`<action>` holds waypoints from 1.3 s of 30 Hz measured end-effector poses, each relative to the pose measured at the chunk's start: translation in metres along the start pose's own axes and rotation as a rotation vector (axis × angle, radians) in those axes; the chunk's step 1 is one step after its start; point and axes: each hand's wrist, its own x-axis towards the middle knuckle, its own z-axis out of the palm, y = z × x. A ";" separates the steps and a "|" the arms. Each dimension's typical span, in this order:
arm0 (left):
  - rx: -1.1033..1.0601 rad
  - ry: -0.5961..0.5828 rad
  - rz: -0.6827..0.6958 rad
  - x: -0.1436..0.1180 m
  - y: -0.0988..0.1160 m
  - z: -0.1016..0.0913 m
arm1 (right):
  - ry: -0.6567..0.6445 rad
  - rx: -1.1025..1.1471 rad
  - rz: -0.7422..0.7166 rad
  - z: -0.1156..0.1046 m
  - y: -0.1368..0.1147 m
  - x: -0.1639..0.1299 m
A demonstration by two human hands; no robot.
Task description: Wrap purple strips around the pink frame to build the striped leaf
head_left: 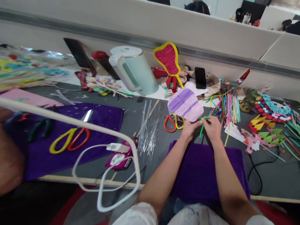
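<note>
Head view: left hand [190,128] and right hand [212,126] each in pinching grip on green pipe cleaner [202,125] at lower-right edge of purple fan shape [186,104]. Step judged: edging fan with cleaner. Next calls for pressing cleaner along rim. Cleaner's long axis runs 1 to 7 o'clock; fan's runs 10 to 4. Scissors [172,122] at 9 o'clock of hands, on table [276,175].

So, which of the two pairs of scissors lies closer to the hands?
The scissors with the orange and yellow handles, on the bare grey table just left of the left hand. The other pair lies far left on the purple cloth.
</note>
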 end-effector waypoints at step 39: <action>0.040 0.007 0.021 0.001 0.000 -0.002 | -0.119 0.388 0.311 0.004 0.009 0.004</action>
